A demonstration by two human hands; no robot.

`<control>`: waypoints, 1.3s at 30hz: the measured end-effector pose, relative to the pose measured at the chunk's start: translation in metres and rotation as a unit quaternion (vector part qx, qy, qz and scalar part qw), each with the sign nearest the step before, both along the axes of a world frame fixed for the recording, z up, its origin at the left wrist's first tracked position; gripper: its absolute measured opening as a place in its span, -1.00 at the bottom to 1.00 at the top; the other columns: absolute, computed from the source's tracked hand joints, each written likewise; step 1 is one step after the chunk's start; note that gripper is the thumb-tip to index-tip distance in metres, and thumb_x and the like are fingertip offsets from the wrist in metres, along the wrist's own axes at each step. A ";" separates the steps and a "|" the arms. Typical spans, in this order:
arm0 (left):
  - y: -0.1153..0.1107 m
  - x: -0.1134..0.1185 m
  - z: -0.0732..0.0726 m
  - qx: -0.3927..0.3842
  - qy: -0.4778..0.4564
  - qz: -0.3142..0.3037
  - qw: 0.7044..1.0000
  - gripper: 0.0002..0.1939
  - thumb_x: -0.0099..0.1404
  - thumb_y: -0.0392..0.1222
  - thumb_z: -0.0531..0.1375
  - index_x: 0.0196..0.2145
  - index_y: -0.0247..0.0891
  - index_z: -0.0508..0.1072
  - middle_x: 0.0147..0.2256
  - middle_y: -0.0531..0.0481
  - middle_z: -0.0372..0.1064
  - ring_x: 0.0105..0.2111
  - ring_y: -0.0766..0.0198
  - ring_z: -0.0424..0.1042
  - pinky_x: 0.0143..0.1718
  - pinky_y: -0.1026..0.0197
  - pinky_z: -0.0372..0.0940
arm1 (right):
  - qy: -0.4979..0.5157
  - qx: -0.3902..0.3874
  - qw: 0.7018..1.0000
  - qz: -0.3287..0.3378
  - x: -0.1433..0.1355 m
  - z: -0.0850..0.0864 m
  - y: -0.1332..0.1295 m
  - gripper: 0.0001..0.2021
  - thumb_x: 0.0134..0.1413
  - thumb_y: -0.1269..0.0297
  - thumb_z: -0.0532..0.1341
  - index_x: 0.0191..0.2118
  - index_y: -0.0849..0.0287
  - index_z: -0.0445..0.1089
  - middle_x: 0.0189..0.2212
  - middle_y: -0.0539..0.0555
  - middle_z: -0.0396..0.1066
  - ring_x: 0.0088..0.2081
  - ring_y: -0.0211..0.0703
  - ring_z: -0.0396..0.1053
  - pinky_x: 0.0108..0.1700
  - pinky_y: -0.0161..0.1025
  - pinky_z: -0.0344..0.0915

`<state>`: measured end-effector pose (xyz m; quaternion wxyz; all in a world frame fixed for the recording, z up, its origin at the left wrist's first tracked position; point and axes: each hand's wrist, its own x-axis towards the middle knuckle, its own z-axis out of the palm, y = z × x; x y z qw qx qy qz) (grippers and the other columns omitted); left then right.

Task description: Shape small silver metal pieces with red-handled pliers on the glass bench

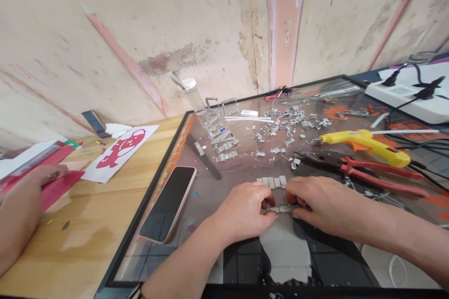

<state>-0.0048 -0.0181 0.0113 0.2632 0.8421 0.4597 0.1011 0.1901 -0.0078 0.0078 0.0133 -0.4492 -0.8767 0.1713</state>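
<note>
Near the front of the glass-topped table point(217, 196), my left hand point(247, 208) pinches one end of a small silvery strip point(283, 208). The other end is between the closed fingers of my right hand point(314, 198). Just beyond the fingers lies a row of several small grey pieces point(271, 182). Red-handled pliers point(382, 175) rest beyond my right hand, with a yellow glue gun point(368, 145) behind them. A phone point(168, 204) lies to the left of my left hand.
Metal scraps point(294, 119) and small frames point(222, 135) cover the table's back. A metal ruler point(205, 156), lidded cup point(191, 91) and power strip point(409, 98) are around. At left, another person's hand point(51, 175) touches red paper point(63, 189) beside a red cutout point(121, 152).
</note>
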 end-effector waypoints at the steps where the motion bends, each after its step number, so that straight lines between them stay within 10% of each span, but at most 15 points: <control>1: 0.000 0.000 0.000 0.002 0.002 0.003 1.000 -0.95 0.05 -0.27 0.15 -0.46 -0.25 0.40 -0.48 0.04 0.33 -0.48 0.32 0.29 -0.46 0.29 0.15 | 0.002 -0.002 1.000 0.000 0.000 0.000 0.000 -0.95 -0.08 0.34 0.15 -0.41 0.11 0.32 -0.42 0.00 0.39 -0.40 -0.15 0.36 -0.40 -0.26 0.09; 39: -0.001 -0.001 0.002 -0.002 -0.005 -0.004 1.000 -0.91 0.08 -0.24 0.14 -0.40 -0.23 0.40 -0.43 0.05 0.31 -0.44 0.31 0.29 -0.43 0.28 0.17 | 0.044 -0.025 0.999 -0.006 0.000 0.001 0.000 -0.87 -0.12 0.41 0.12 -0.38 0.12 0.37 -0.47 0.00 0.40 -0.43 -0.20 0.34 -0.40 -0.30 0.14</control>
